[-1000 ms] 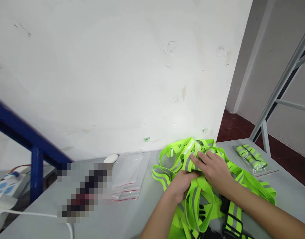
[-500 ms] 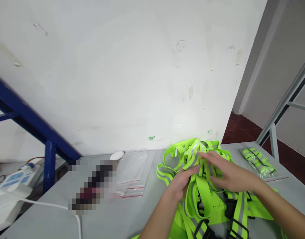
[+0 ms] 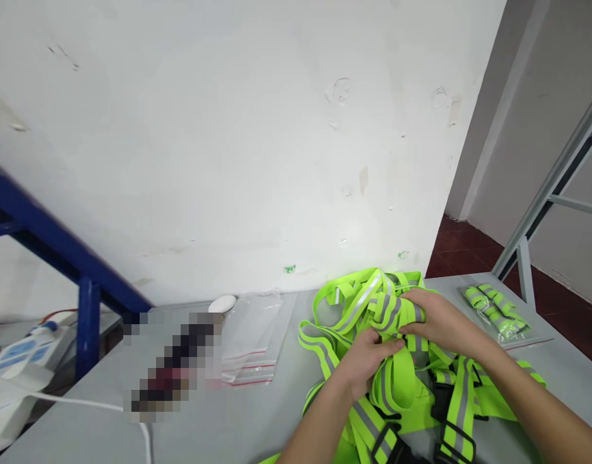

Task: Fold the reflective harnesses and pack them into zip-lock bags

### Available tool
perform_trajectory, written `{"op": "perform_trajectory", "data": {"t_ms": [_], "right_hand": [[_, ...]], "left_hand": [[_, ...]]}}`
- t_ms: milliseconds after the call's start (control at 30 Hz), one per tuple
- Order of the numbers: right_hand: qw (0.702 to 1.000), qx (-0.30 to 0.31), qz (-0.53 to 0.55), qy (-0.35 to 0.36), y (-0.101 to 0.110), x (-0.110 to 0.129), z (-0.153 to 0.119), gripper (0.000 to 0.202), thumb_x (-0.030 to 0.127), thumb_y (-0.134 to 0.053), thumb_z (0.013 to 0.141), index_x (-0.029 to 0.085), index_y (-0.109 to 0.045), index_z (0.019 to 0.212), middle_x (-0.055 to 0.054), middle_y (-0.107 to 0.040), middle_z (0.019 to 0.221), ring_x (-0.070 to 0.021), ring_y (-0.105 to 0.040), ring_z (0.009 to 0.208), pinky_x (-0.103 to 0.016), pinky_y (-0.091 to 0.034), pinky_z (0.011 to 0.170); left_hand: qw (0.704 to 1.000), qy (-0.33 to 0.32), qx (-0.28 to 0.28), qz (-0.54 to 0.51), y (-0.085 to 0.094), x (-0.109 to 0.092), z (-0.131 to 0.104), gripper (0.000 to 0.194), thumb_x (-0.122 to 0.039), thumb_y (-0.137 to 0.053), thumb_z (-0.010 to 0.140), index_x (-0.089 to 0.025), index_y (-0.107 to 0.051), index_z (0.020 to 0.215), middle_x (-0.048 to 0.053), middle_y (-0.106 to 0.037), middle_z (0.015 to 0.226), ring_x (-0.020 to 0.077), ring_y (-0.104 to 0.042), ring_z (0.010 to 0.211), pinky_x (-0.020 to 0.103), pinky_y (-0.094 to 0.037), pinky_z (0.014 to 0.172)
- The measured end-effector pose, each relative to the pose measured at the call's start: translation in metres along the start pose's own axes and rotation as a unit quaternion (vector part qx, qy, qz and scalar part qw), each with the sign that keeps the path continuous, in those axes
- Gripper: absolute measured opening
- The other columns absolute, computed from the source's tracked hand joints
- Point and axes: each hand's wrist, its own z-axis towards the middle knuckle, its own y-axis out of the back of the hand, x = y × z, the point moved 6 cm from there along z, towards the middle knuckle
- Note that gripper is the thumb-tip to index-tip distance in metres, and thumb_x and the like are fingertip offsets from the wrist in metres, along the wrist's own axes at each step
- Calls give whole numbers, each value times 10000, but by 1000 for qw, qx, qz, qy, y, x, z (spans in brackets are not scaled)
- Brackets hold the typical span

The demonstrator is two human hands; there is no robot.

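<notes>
Fingers [image 3: 390, 345] of the left hand [image 3: 368, 364] curl around a neon-green strap, gripping it from below, while the right hand [image 3: 438, 322] clamps down on the bunched top of the same tangle, fingers closed over the reflective straps [image 3: 373, 303]. Both hands meet right at the heap's middle, thumbs nearly touching. That heap of neon straps with grey reflective bands and black buckles [image 3: 443, 403] sprawls across the grey table [image 3: 228, 419], near its right half, hard against the white wall [image 3: 228, 142]. Just left of it lie clear zip bags [image 3: 257, 328] with red seal lines. Off to the right, near the table's far edge, sits a bagged bundle of straps [image 3: 498, 312]. Far left, a blue frame [image 3: 85, 309] and a white cable [image 3: 83, 406].
</notes>
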Motion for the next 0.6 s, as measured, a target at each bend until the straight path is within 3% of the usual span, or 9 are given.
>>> {"op": "perform_trajectory", "data": {"t_ms": [133,267,400,533,600], "right_hand": [[988,-72,-134,4,-9,9,-7,419,189,-701,764,210,-587,1167,-84,-633,1092,-251,-633,887,-320,-466,666],[959,-148,-221,102,-32,27,-14,383,-10,-614,656,187,-608,983,-57,-613,889,-224,-581,785,-286,-387,564],[925,-211,-266,173,-47,33,-18,417,-72,-498,594,177,-590,916,-46,-564,781,-209,-496,695,-300,-345,545],[912,-231,-266,208,-53,33,-19,472,-90,-444,631,158,-582,1008,-81,-577,866,-220,-485,748,-322,-408,614],[917,-208,-258,222,-56,34,-18,493,-100,-440,643,152,-581,1043,-93,-586,911,-228,-491,778,-339,-439,641]], "left_hand": [[1000,-6,-21,5,3,0,4,374,-313,-807,671,-125,-704,977,108,-747,862,278,-708,822,380,-549,770],[997,-48,-63,23,11,-4,5,343,-152,-729,675,-135,-679,1014,81,-739,880,257,-694,821,337,-541,727],[996,-57,-65,-11,19,-4,4,411,-57,-701,630,-150,-652,1027,66,-724,955,228,-673,880,278,-527,700],[992,-24,-15,-122,17,-5,3,375,-185,-753,670,-167,-626,1022,74,-708,969,223,-680,862,295,-547,693],[988,-19,-48,-146,20,-7,4,311,-293,-763,706,-158,-634,955,69,-706,889,216,-681,839,280,-545,694]]}}
